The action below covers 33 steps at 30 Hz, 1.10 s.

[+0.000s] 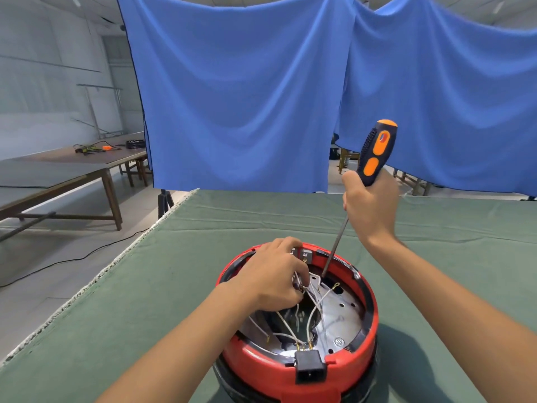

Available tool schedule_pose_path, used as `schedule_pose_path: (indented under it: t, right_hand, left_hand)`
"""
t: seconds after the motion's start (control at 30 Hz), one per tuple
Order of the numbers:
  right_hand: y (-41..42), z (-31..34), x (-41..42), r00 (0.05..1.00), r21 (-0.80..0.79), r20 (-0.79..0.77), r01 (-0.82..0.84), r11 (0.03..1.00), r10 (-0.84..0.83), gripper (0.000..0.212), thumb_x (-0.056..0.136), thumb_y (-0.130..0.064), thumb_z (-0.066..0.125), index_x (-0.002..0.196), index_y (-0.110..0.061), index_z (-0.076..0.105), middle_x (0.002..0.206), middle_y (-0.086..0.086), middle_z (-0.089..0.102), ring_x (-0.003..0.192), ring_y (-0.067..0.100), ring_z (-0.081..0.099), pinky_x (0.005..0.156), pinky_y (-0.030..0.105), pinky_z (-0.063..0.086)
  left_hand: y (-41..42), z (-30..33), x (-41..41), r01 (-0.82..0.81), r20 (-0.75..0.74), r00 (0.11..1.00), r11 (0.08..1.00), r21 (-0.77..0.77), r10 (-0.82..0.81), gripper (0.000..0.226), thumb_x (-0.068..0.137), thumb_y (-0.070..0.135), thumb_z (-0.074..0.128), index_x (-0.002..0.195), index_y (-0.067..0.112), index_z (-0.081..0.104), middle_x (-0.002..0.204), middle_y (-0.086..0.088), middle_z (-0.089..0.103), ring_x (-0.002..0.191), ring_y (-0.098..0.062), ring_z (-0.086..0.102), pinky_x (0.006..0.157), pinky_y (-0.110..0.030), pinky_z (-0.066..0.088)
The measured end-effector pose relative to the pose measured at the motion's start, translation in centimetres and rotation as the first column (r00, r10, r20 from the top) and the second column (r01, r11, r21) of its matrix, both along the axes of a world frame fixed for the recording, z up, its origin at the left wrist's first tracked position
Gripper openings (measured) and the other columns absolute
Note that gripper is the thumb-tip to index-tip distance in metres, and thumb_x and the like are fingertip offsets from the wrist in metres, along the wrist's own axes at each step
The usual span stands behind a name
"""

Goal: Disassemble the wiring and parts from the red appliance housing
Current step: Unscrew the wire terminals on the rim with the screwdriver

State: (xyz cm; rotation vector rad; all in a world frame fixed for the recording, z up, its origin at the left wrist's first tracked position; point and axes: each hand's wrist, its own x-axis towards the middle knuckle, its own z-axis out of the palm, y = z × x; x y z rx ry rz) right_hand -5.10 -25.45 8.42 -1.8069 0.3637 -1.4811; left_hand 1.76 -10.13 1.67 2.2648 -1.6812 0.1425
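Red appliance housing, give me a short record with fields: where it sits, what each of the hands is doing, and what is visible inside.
housing: red appliance housing, open, on green cloth
left hand: pinches white wires inside
right hand: grips orange-black screwdriver, tip down inside far side
inside: metal plate, loose wires
near rim: black power socket

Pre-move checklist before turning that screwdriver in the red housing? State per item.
1. Right hand grips the screwdriver handle: ok.
2. Tip seated in a screw head: cannot tell, the tip sits in a dark spot by the metal plate.
3. Left hand holds the white wires aside: ok, fingers pinch them near the shaft.
4. Left fingers clear of the tip: not ok, close.
5. Red housing flat on the green cloth: ok.
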Motion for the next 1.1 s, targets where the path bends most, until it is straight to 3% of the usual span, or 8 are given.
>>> schedule_pose_path:
  t: [0.13,0.27,0.43,0.57,0.73,0.9,1.0,1.1]
  right_hand:
    - [-0.1,0.0,0.0,0.999,0.003,-0.019,0.027,1.000,-0.027,0.027,0.073,-0.019,0.052,0.063,-0.001,0.034,0.053,0.011,0.033,0.053,0.044,0.041,0.046,0.044,0.037]
    - [-0.5,-0.2,-0.3,0.999,0.033,-0.025,0.040,0.999,-0.039,0.027,0.077,-0.017,0.053,0.065,0.001,0.037,0.054,0.011,0.034,0.051,0.031,0.037,0.047,0.040,0.035]
    - [-0.5,-0.2,-1.0,0.998,0.041,-0.036,0.046,0.998,-0.045,0.025,0.079,-0.014,0.054,0.065,0.003,0.041,0.046,0.005,0.041,0.042,0.019,0.043,0.041,0.024,0.033]
    - [0.0,0.0,-1.4,0.998,0.041,-0.060,0.030,0.999,-0.027,0.025,0.081,-0.013,0.055,0.062,-0.003,0.043,0.044,0.002,0.044,0.043,0.018,0.045,0.040,0.021,0.035]
    - [1.3,0.6,-1.5,0.991,0.040,-0.130,0.042,0.998,-0.037,0.035,0.073,-0.031,0.049,0.066,0.003,0.053,0.048,0.003,0.056,0.046,0.010,0.046,0.054,0.029,0.044]
    - [1.5,3.3,-1.4,0.988,0.162,-0.018,-0.151,0.975,0.155,0.022,0.084,-0.009,0.054,0.068,0.005,0.052,0.047,0.007,0.058,0.048,0.019,0.054,0.054,0.034,0.051]
    - [1.6,5.9,-1.4,0.973,0.210,0.070,-0.230,0.950,0.220,0.015,0.084,-0.006,0.055,0.071,-0.005,0.047,0.045,0.002,0.047,0.039,0.017,0.045,0.040,0.024,0.042]
    - [1.3,8.3,-1.1,0.979,0.134,0.065,-0.200,0.971,0.193,0.017,0.079,-0.004,0.056,0.069,-0.008,0.042,0.048,0.002,0.038,0.040,0.016,0.034,0.039,0.021,0.031]
  left_hand:
    - [-0.5,-0.1,-0.3,-0.031,0.085,0.996,1.000,-0.006,0.031,0.019,0.079,0.042,0.069,0.094,0.031,0.073,0.141,0.001,0.036,0.128,-0.019,0.032,0.105,-0.032,0.023]
    - [-0.8,-0.2,-0.6,0.014,0.122,0.992,0.998,-0.065,-0.006,0.013,0.084,0.033,0.065,0.087,0.025,0.075,0.136,0.001,0.047,0.121,-0.018,0.040,0.100,-0.029,0.025]
    - [-0.4,0.0,0.1,0.014,-0.210,0.976,0.973,-0.232,-0.065,0.011,0.082,0.019,0.067,0.078,0.012,0.074,0.099,0.000,0.070,0.095,-0.019,0.061,0.084,-0.036,0.047]
    - [-0.5,0.3,0.3,-0.187,-0.484,0.874,0.890,-0.416,-0.043,0.018,0.085,0.020,0.063,0.072,0.010,0.071,0.069,-0.013,0.067,0.064,-0.027,0.057,0.065,-0.037,0.047]
    - [-0.7,1.0,0.7,-0.343,-0.674,0.735,0.819,-0.461,-0.072,0.025,0.092,0.009,0.056,0.067,0.006,0.058,0.065,-0.013,0.068,0.058,-0.020,0.062,0.061,-0.032,0.050]
    - [-1.4,2.5,1.2,-0.491,-0.812,0.553,0.715,-0.498,-0.185,0.028,0.092,0.009,0.058,0.065,0.003,0.054,0.043,-0.003,0.058,0.036,-0.015,0.054,0.040,-0.021,0.045]
    - [-2.1,3.2,1.5,-0.570,-0.841,0.476,0.637,-0.519,-0.258,0.031,0.091,0.009,0.059,0.061,0.004,0.052,0.041,-0.004,0.055,0.033,-0.014,0.051,0.039,-0.020,0.045]
    - [-3.0,3.3,1.5,-0.622,-0.853,0.424,0.587,-0.518,-0.304,0.032,0.092,0.011,0.059,0.061,0.003,0.051,0.042,-0.007,0.054,0.035,-0.016,0.050,0.041,-0.022,0.047]
